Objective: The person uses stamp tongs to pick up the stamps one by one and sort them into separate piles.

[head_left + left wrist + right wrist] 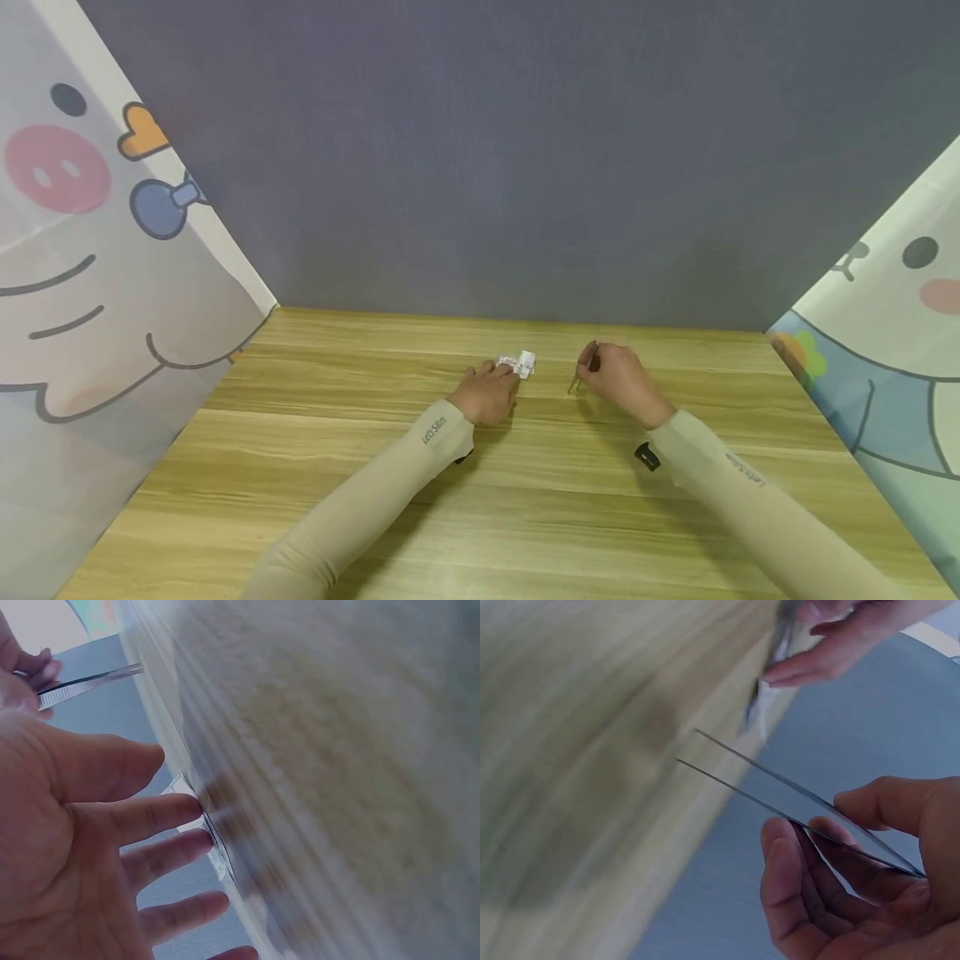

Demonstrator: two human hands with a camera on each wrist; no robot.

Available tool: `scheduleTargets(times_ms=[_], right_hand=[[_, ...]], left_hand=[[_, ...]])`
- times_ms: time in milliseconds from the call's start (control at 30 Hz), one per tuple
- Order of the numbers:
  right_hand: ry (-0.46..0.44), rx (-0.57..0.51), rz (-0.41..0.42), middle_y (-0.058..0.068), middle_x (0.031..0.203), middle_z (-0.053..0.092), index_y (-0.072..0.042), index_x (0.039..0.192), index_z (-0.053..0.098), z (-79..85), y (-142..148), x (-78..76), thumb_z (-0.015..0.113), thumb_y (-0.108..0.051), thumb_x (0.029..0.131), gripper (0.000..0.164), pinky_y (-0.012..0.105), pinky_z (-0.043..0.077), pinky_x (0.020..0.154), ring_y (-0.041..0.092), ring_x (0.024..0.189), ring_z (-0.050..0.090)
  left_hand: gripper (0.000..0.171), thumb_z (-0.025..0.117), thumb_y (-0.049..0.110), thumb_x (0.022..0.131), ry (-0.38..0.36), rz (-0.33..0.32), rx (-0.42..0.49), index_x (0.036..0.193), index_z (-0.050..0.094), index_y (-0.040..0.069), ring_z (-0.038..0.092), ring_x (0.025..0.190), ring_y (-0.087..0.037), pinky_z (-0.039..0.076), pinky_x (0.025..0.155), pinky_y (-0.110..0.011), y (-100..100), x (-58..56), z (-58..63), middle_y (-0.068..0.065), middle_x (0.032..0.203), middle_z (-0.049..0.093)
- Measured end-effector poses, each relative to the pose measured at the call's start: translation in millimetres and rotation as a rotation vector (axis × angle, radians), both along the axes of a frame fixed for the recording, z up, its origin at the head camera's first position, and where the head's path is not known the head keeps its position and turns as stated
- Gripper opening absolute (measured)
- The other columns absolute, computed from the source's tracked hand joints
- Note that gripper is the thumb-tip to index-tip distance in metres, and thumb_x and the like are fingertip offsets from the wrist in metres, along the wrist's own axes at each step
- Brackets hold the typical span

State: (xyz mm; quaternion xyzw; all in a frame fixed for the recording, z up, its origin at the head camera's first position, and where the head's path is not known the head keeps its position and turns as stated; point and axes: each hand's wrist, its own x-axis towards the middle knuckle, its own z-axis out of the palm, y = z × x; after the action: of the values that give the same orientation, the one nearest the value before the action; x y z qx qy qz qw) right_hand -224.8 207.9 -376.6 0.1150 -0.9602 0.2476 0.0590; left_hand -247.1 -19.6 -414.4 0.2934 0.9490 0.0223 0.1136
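In my right hand (621, 379) I hold metal tweezers (735, 789) between thumb and fingers. Their two slim arms are spread apart, with nothing between the tips, which point down and left above the table. My left hand (487, 394) is palm down, its fingers fairly straight. Its fingertips touch small, flat white pieces (527, 363) with faint print, partly covered by the fingers. From the left wrist, the ribbed grip of the tweezers (56, 697) shows beyond my thumb, apart from the white pieces.
A wood-grain table (465, 517) lies under both hands. Behind it rises a dark grey panel (480, 167). Cartoon-printed sheets stand at the left (112, 275) and right (900, 350) sides.
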Motion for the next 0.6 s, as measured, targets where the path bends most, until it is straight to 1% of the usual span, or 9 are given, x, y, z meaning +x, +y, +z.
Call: scheduleTargets(times_ms=[67, 167, 233, 300, 367, 467, 600], right_hand=[[-0.013, -0.015, 0.005, 0.003, 0.069, 0.06, -0.005, 0.083, 0.062, -5.8, 0, -2.1, 0.062, -0.009, 0.088, 0.007, 0.033, 0.046, 0.057, 0.015, 0.06, 0.054], [-0.022, -0.029, 0.0, 0.004, 0.07, 0.062, -0.005, 0.08, 0.062, -12.6, -1, -4.9, 0.064, -0.011, 0.087, 0.009, 0.033, 0.048, 0.056, 0.015, 0.058, 0.055], [-0.026, -0.038, 0.003, 0.005, 0.069, 0.062, -0.005, 0.079, 0.062, -15.8, -1, -7.2, 0.064, -0.011, 0.087, 0.01, 0.033, 0.048, 0.054, 0.016, 0.056, 0.056], [-0.022, -0.053, 0.006, 0.003, 0.069, 0.063, -0.006, 0.08, 0.063, -18.1, -2, -9.9, 0.064, -0.012, 0.087, 0.009, 0.033, 0.049, 0.055, 0.015, 0.056, 0.056], [-0.011, -0.088, 0.015, 0.002, 0.071, 0.063, -0.007, 0.082, 0.065, -19.2, -3, -14.0, 0.065, -0.013, 0.088, 0.008, 0.034, 0.051, 0.058, 0.015, 0.06, 0.059], [0.016, -0.158, 0.023, 0.001, 0.077, 0.066, -0.01, 0.086, 0.069, -19.5, -5, -22.7, 0.067, -0.017, 0.088, 0.007, 0.035, 0.052, 0.065, 0.015, 0.069, 0.062], [0.048, -0.268, 0.02, 0.005, 0.088, 0.068, -0.009, 0.091, 0.071, -20.6, -10, -37.7, 0.069, -0.017, 0.088, 0.009, 0.036, 0.052, 0.068, 0.019, 0.076, 0.063]], left_hand=[[0.042, 0.043, 0.029, 0.101, -0.006, -0.002, 0.005, 0.141, 0.044, 0.016, 0.027, 0.134, -0.024, 0.029, 0.106, -0.052, 0, 0.1, 0.5, 0.002, 0.147, 0.034], [0.044, 0.041, 0.028, 0.102, -0.034, -0.005, 0.014, 0.144, 0.04, 0.014, 0.022, 0.138, -0.025, 0.026, 0.108, -0.053, -1, -0.2, 1.1, 0.0, 0.151, 0.029], [0.046, 0.039, 0.027, 0.103, -0.055, -0.01, 0.02, 0.146, 0.036, 0.012, 0.02, 0.14, -0.026, 0.024, 0.109, -0.052, -1, -0.3, 1.3, -0.001, 0.153, 0.025], [0.048, 0.038, 0.026, 0.103, -0.071, -0.013, 0.024, 0.148, 0.032, 0.011, 0.019, 0.14, -0.026, 0.025, 0.11, -0.049, 0, -0.6, 1.1, -0.002, 0.153, 0.024], [0.048, 0.037, 0.026, 0.103, -0.077, -0.019, 0.022, 0.148, 0.031, 0.011, 0.021, 0.14, -0.026, 0.025, 0.11, -0.046, 0, -0.9, 1.1, -0.003, 0.153, 0.024], [0.047, 0.037, 0.025, 0.103, -0.072, -0.021, 0.016, 0.148, 0.032, 0.011, 0.023, 0.139, -0.025, 0.026, 0.11, -0.042, 1, -1.5, 1.0, -0.004, 0.153, 0.025], [0.047, 0.039, 0.026, 0.103, -0.069, -0.03, -0.001, 0.146, 0.035, 0.009, 0.024, 0.139, -0.025, 0.025, 0.111, -0.038, 4, -2.3, 2.4, -0.005, 0.152, 0.026]])
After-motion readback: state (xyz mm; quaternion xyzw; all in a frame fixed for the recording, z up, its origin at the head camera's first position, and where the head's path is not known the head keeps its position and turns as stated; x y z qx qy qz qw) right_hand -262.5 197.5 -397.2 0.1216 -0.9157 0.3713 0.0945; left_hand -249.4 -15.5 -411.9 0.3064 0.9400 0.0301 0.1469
